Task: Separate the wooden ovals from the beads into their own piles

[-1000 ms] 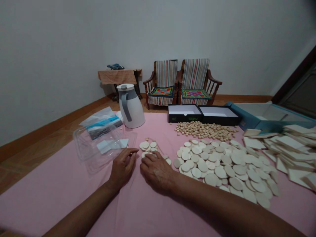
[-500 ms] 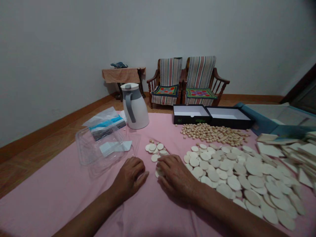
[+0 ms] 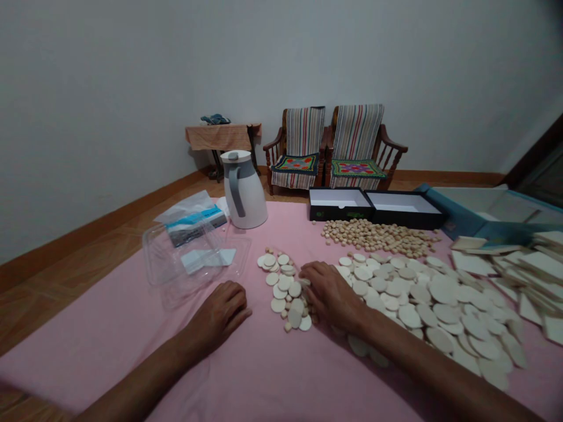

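A small mixed heap of pale wooden discs and little wooden cubes lies on the pink cloth in front of me. My right hand is at the heap's right side, fingers curled down, with a pale wooden disc at its fingertips. Its palm side is hidden. Left of the heap, my left hand rests on the cloth, loosely bent, thumb apart from the fingers and nothing visible in it. A large spread of wooden discs lies just right of my right hand, partly behind my forearm.
Clear plastic trays, a blue-and-grey box and a white jug stand at left. Behind a pile of wooden cubes is a black box. Flat wooden pieces and a blue bin are at right.
My right hand has moved right, uncovering more discs and cubes in the small heap. My left hand has drawn slightly left. The view has shifted a little.
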A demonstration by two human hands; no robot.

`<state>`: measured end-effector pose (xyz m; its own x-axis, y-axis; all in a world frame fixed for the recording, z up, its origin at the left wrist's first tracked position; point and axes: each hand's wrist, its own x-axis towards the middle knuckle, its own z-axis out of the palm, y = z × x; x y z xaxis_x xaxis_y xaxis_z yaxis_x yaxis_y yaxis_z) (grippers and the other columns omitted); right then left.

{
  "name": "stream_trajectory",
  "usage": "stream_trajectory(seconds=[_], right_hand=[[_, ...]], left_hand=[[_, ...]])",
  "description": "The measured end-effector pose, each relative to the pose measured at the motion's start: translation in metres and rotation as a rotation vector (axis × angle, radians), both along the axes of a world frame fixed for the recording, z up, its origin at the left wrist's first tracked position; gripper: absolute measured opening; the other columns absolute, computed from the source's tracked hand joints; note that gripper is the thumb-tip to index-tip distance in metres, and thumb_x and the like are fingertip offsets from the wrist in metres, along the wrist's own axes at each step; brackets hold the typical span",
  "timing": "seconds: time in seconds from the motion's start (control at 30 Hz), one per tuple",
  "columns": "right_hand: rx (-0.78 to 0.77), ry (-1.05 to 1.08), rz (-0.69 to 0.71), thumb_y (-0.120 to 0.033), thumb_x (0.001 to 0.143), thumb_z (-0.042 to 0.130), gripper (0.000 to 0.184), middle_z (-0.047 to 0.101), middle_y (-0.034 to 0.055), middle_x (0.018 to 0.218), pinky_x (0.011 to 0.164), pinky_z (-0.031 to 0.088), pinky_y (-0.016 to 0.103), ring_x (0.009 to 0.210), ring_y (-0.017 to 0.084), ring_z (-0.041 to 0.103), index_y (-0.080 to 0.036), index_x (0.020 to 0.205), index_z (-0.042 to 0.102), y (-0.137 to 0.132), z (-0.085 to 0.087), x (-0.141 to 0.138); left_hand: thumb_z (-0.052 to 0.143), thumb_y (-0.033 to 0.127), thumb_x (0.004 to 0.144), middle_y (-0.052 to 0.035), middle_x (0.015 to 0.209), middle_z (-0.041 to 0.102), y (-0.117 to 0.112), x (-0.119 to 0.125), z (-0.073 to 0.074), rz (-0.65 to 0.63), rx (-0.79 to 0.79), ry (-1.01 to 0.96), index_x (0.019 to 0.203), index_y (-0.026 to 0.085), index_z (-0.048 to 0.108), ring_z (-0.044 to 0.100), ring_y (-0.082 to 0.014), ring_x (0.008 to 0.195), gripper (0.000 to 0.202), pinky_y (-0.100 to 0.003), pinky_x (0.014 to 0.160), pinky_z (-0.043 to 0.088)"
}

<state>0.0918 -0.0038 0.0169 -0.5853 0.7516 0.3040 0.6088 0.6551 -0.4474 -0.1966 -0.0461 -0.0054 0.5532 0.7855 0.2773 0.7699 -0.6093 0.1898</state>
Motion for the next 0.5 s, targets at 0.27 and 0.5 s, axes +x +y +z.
stream_trajectory(seconds=[0.27, 0.5], right_hand=[[-0.038, -0.102, 0.021, -0.015, 0.086, 0.051, 0.014, 0.061, 0.0083, 0.100, 0.086, 0.038, 0.029, 0.098, 0.018, 0.051, -0.017, 0.095, 0.061, 0.030, -0.002, -0.044], [-0.032, -0.148, -0.076, -0.018, 0.090, 0.046, 0.016, 0.060, 0.0093, 0.098, 0.080, 0.038, 0.027, 0.094, 0.018, 0.051, -0.016, 0.095, 0.061, 0.032, -0.003, -0.053]], left_hand=[[0.048, 0.025, 0.094, -0.0054, 0.086, 0.055, -0.010, -0.014, -0.001, 0.004, 0.008, -0.007, 0.081, 0.017, 0.051, 0.050, -0.0181, 0.080, 0.015, -0.032, 0.073, 0.042], [0.048, 0.021, 0.092, -0.0069, 0.089, 0.056, -0.016, -0.027, 0.004, 0.002, 0.011, -0.010, 0.087, 0.017, 0.053, 0.052, -0.0186, 0.082, 0.009, -0.032, 0.074, 0.044]])
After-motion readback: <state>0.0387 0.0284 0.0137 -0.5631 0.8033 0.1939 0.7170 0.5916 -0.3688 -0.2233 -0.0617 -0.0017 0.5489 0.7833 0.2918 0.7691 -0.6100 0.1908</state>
